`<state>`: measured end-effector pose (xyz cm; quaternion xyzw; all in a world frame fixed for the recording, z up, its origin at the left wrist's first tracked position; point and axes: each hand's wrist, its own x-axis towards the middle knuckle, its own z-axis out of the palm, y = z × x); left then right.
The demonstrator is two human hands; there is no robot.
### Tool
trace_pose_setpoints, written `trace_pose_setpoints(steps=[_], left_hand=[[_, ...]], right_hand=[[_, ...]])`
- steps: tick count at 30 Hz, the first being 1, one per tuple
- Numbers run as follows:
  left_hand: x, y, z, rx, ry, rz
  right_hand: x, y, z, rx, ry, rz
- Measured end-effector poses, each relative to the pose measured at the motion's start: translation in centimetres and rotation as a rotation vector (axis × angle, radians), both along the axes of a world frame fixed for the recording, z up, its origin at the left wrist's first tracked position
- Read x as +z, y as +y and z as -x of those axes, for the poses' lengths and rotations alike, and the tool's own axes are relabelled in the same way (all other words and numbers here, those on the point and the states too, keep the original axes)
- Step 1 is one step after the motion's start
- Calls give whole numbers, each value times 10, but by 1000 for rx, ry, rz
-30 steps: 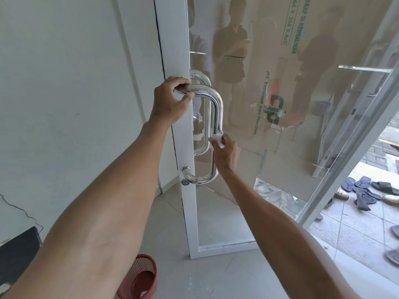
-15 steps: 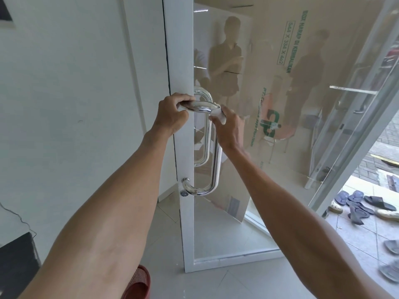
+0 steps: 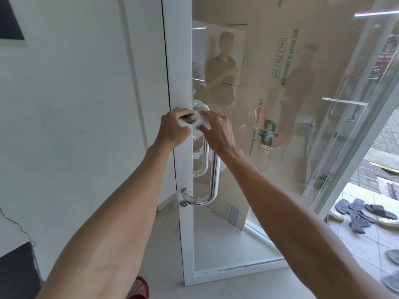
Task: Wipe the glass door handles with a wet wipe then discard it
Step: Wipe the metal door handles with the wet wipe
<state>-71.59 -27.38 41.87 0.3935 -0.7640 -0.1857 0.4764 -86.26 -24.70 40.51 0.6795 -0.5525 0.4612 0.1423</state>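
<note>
Right hand (image 3: 218, 131) with wet wipe (image 3: 201, 122) atop door handle (image 3: 213, 169), beside left hand (image 3: 172, 130)

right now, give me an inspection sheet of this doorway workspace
surface: pale tiled floor; white-framed glass door.
job's things: curved chrome door handle, twin handle behind the glass; white wet wipe on the near handle's top bend.
clutter: red woven basket at the bottom edge; dark sandals outside, right.
grippers: left hand grips the handle's top; right hand pinches the wipe against it.
cables: thin dark line on the left wall, wire or crack, cannot tell.
surroundings: white wall; printed cardboard box behind the glass.
</note>
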Motion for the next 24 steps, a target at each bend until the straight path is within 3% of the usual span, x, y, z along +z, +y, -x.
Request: trace_pose_setpoints(steps=[6, 11, 15, 19, 24], left_hand=[[8, 4, -1, 5, -11, -34], [6, 18, 9, -48, -253, 306], [-1, 18, 13, 61, -403, 438], [-4, 7, 9, 152, -499, 472], [-3, -3, 2, 111, -484, 411]], right_hand=[[11, 0, -9, 51, -132, -109], [14, 5, -7, 88, -210, -95], [7, 9, 2, -58, -190, -135], [-6, 11, 19, -131, -248, -246], [-13, 7, 26, -129, -333, -286]])
